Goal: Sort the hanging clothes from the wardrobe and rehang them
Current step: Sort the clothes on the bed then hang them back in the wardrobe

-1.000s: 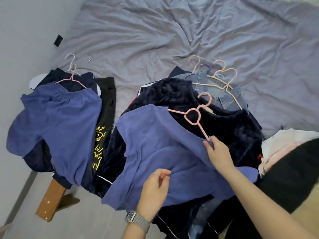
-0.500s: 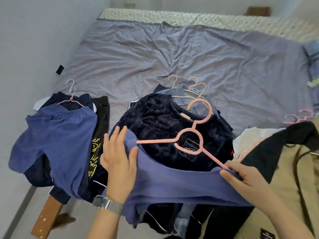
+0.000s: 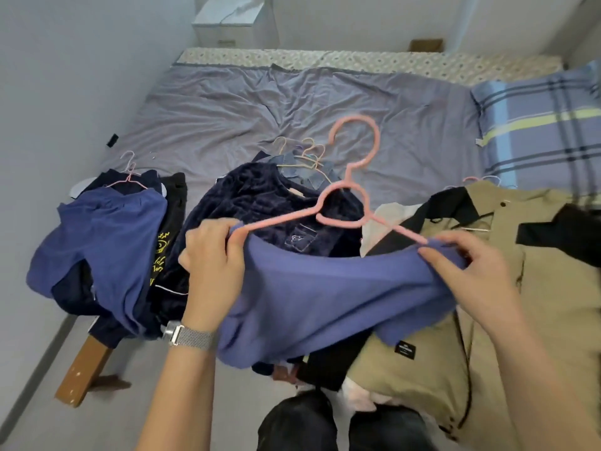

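A blue-violet shirt [image 3: 318, 297] hangs on a pink hanger [image 3: 351, 177], held up above the bed's front edge. My left hand [image 3: 211, 258] grips the shirt's left shoulder over the hanger's arm. At the right shoulder my right hand [image 3: 468, 268] pinches the fabric at the hanger's other arm. Beneath lies a dark navy velvet garment [image 3: 260, 203] on a middle pile with a denim piece and several pale hangers [image 3: 305, 154]. On the left, a second blue shirt [image 3: 104, 242] on a pink wire hanger tops another pile.
A khaki and black jacket [image 3: 487, 304] covers the bed's right front. A plaid pillow [image 3: 540, 125] sits at far right. Grey sheet [image 3: 292, 105] stretches behind the piles. The wall runs along the left, a wooden bed leg [image 3: 81, 369] below, a white cabinet [image 3: 234, 24] behind.
The shirt and its pink hanger have been lifted off the middle pile. My left hand moved from the hem to the left shoulder. The view tilted up, showing the pillow and jacket.
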A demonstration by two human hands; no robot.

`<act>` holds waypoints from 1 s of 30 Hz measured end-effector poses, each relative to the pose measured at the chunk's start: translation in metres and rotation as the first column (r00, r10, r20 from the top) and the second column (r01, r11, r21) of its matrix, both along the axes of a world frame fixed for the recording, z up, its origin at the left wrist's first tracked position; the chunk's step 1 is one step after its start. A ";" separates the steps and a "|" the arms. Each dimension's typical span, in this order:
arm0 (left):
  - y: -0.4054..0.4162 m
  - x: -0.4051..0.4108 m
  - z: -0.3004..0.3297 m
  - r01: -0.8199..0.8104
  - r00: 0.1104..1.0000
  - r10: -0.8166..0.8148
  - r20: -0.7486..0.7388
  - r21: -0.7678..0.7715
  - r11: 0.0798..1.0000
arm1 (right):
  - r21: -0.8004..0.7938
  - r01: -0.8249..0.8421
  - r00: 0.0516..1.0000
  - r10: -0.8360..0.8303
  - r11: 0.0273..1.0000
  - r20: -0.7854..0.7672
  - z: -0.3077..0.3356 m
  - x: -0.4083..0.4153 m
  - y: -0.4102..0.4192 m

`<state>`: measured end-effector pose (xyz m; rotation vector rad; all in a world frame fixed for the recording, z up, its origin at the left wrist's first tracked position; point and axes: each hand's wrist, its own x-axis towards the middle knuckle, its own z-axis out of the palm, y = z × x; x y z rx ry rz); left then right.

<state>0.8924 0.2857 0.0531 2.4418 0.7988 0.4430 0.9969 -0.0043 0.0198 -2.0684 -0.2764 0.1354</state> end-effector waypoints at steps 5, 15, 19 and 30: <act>-0.045 -0.001 0.066 0.046 0.987 -0.063 0.147 0.119 0.992 | 0.074 0.100 0.973 -0.113 0.992 0.200 0.067 0.001 -0.038; -0.066 -0.073 0.054 0.079 0.985 -0.071 0.155 -0.048 0.996 | -0.106 0.063 0.996 -0.056 0.992 0.066 0.064 -0.073 -0.082; -0.049 -0.128 0.043 0.111 0.986 -0.097 0.138 -0.093 0.989 | -0.090 0.068 0.995 -0.061 0.994 0.082 0.058 -0.125 -0.072; -0.055 -0.216 0.051 0.105 0.987 -0.090 0.134 -0.112 0.988 | -0.115 0.212 0.964 -0.188 0.971 0.186 0.086 -0.221 -0.053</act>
